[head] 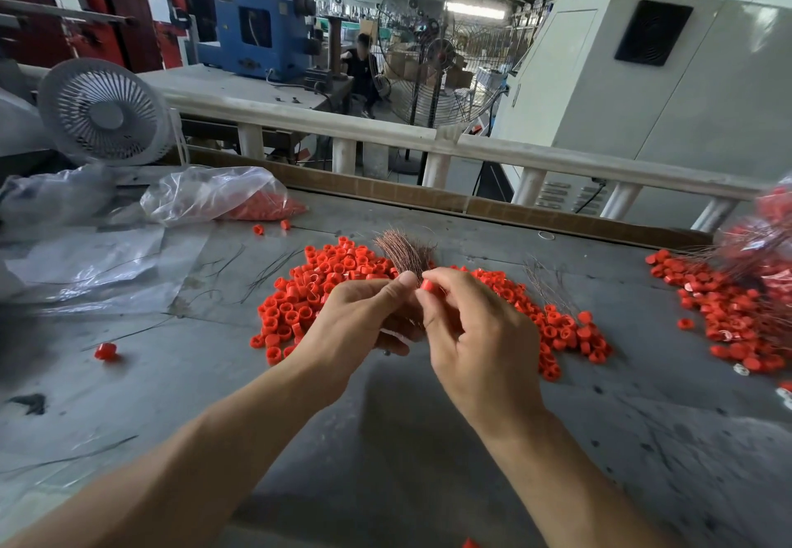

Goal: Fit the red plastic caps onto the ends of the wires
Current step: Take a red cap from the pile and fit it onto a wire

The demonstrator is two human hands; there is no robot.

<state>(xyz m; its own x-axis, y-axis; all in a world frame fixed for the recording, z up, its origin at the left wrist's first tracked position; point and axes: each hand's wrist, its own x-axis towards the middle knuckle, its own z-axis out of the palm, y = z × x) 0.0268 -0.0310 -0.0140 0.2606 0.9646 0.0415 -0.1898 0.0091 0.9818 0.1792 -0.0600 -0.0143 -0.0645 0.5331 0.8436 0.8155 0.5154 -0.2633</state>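
Note:
My left hand (pixel 364 318) grips a bundle of thin copper wires (pixel 405 249) whose ends fan out upward above my thumb. Right beside it, my right hand (pixel 475 329) pinches one red plastic cap (pixel 427 285) between thumb and forefinger, held against the wire bundle. A large heap of loose red caps (pixel 317 286) lies on the grey table (pixel 428 440) behind and under both hands, spreading to the right (pixel 565 333). Whether a wire end sits inside the pinched cap is hidden by my fingers.
A second pile of red caps with wires attached (pixel 728 316) lies at the right edge. A clear plastic bag of caps (pixel 240 200) and loose plastic sheets sit at the back left, near a small white fan (pixel 103 112). Stray caps (pixel 105 350) and thin wires dot the left side.

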